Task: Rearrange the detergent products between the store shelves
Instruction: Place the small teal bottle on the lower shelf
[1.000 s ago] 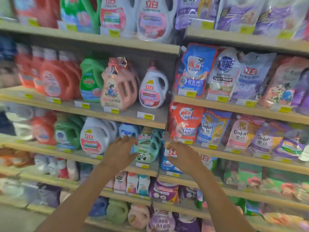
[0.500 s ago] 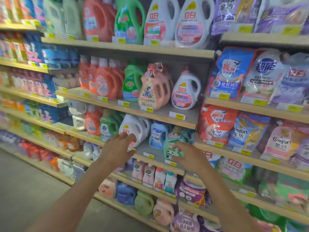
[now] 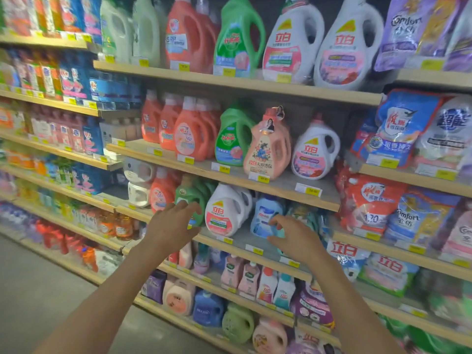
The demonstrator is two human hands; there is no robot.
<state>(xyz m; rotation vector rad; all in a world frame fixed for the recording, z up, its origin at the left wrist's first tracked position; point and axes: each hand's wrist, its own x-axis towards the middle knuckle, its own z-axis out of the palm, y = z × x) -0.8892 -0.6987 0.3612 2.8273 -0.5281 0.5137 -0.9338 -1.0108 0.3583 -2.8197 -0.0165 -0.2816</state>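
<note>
立白 is everywhere: on the two big white jugs up top, the small white jug on the middle shelf, the sideways white jug below it, and the blue pouches lower right. The peach bottle says 立白 too. The purple pouch reads Comfort, and the blue-yellow pouch reads Comfort 金纺. The red pouch shows 120, and the white pouch reads 超能. The yellow price tags are too blurry to read.

A: What's on view?
B: Store shelves crowded with detergent jugs and pouches.
A: And the hands?
B: Both reach forward, fingers spread and loosely curved. The left hand is before a green jug, just left of a white jug. The right hand is before a blue bottle.
</note>
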